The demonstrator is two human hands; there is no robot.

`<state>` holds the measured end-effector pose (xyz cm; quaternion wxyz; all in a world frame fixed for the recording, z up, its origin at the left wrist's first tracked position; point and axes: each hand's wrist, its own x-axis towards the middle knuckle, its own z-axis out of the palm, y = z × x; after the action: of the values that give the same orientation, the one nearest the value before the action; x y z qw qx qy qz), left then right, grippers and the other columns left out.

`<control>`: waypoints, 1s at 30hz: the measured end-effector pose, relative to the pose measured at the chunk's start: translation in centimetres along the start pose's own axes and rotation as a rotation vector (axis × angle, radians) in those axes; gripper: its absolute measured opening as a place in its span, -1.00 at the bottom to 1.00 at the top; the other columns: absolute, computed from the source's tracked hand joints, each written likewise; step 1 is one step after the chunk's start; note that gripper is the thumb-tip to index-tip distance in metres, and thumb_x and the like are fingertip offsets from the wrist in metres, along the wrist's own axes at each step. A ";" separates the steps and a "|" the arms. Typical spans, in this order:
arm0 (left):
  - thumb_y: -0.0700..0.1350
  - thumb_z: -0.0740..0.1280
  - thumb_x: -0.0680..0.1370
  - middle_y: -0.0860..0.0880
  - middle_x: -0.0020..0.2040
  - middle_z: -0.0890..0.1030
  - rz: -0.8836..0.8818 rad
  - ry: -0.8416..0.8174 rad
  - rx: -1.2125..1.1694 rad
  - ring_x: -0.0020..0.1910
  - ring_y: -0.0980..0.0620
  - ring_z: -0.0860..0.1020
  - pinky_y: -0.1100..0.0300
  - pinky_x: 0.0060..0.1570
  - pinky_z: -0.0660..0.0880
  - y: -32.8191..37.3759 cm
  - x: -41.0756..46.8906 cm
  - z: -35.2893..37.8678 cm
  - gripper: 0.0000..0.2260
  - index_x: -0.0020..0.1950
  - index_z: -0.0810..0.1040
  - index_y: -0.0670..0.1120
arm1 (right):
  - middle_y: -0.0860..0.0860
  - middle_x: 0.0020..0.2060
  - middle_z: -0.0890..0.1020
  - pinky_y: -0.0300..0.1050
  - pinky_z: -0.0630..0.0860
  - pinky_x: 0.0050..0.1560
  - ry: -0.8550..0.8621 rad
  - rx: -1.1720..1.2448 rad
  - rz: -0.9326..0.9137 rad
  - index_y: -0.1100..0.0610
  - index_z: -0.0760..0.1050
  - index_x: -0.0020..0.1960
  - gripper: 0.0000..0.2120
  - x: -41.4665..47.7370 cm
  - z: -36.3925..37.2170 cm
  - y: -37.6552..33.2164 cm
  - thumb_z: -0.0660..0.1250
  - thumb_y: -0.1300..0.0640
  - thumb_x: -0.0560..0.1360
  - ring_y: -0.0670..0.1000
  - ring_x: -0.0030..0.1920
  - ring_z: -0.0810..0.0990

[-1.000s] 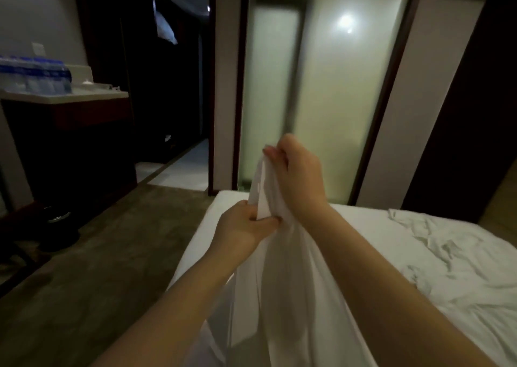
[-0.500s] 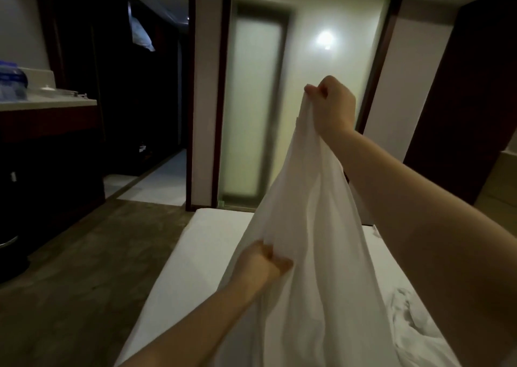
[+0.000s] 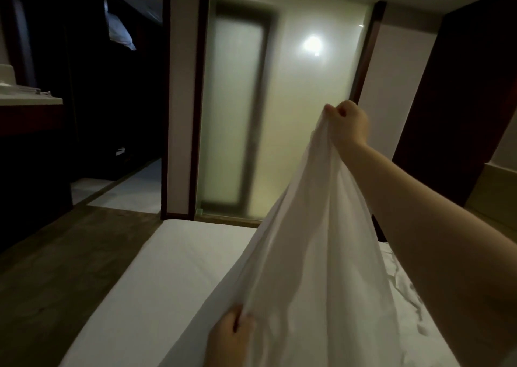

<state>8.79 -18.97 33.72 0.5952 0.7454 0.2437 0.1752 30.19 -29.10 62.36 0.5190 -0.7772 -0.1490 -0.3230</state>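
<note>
Now the left hand [image 3: 230,336] grips the sheet [image 3: 316,254] lower down.

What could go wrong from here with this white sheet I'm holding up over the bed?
The right hand pinches only a small bunch at the top of the thin white fabric sheet; a shake might pull it free.
The left hand grips the lower edge near the side of the white mattress, so slack cloth may slide onto the dark floor.
The hanging folds could snag the crumpled white bedding on the right.
</note>
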 end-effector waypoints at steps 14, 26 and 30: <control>-0.15 0.27 0.57 -0.06 -0.10 0.63 0.298 -0.073 -0.058 -0.08 -0.04 0.59 0.18 -0.16 0.47 9.4 7.7 -15.7 -0.89 -0.08 0.59 -0.05 | 0.06 -0.11 0.52 -0.02 0.49 0.06 0.186 0.069 0.291 0.21 0.50 0.06 -0.71 -2.1 -6.2 3.3 0.23 -0.01 0.57 0.05 -0.06 0.53; -0.21 0.22 0.59 0.01 -0.21 0.63 0.359 -0.330 -0.093 -0.23 0.13 0.60 0.29 -0.21 0.55 12.7 3.3 -25.2 -0.86 -0.05 0.57 -0.15 | 0.00 -0.08 0.45 -0.15 0.43 0.02 0.400 0.021 0.239 0.17 0.41 0.10 -0.76 -13.5 -11.5 -5.1 0.15 0.00 0.61 0.00 -0.04 0.47; -0.17 0.25 0.58 -0.11 -0.11 0.60 0.393 -0.216 -0.122 -0.06 -0.08 0.56 0.04 0.02 0.52 18.4 4.2 -27.8 -0.86 -0.09 0.59 -0.13 | -0.09 -0.28 0.34 -0.23 0.34 -0.18 0.485 0.149 0.134 0.15 0.29 -0.02 -0.82 -13.7 -13.0 -11.1 0.12 0.03 0.63 -0.13 -0.26 0.38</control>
<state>-0.21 2.54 57.93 0.6162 0.7557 0.0175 0.2213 9.19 -34.76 64.54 0.6155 -0.6448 0.0083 -0.4531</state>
